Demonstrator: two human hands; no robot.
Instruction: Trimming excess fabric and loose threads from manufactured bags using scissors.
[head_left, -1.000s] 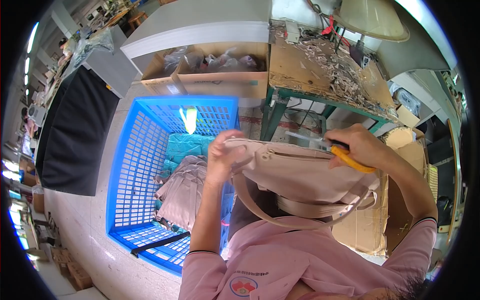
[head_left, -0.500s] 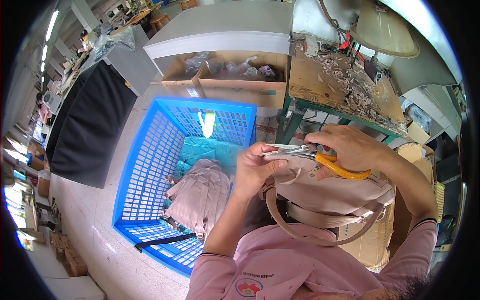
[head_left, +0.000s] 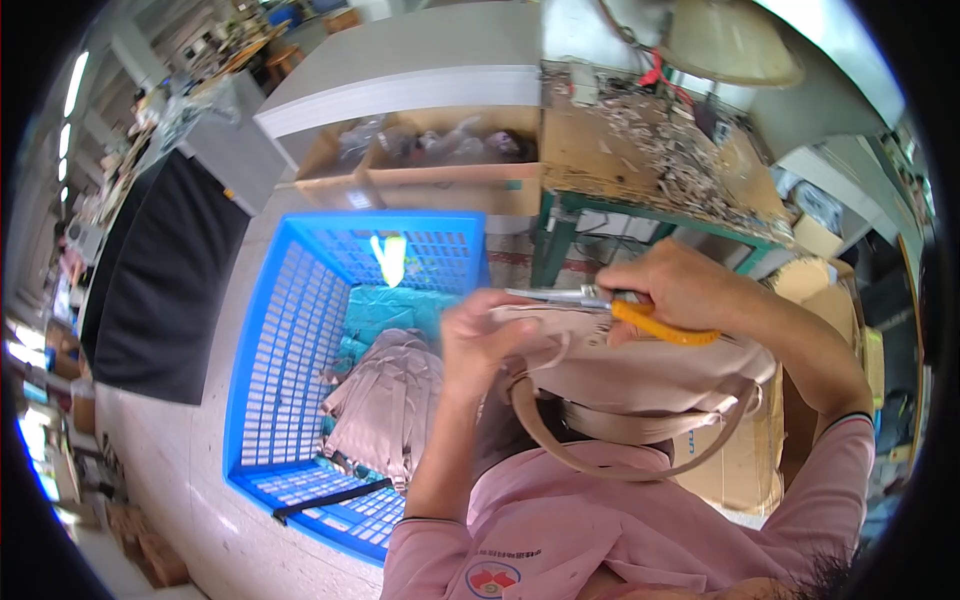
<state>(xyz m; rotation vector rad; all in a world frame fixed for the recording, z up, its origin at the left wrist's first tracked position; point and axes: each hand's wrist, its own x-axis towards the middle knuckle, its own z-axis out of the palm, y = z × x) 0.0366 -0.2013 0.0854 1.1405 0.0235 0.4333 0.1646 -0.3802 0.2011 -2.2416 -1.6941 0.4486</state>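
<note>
The beige bag (head_left: 660, 370) is in front of the person's pink shirt (head_left: 570, 510), to the right of the blue crate (head_left: 420, 220). The left hand (head_left: 480, 335) has its grip closed on the bag's upper left edge; the right hand (head_left: 680, 290) has its grip wrapped around the scissors (head_left: 668, 324), the blades pointing toward the left fingers. The step seems to be trimming here; next move calls for steady edge and fingers away from the blades.
</note>
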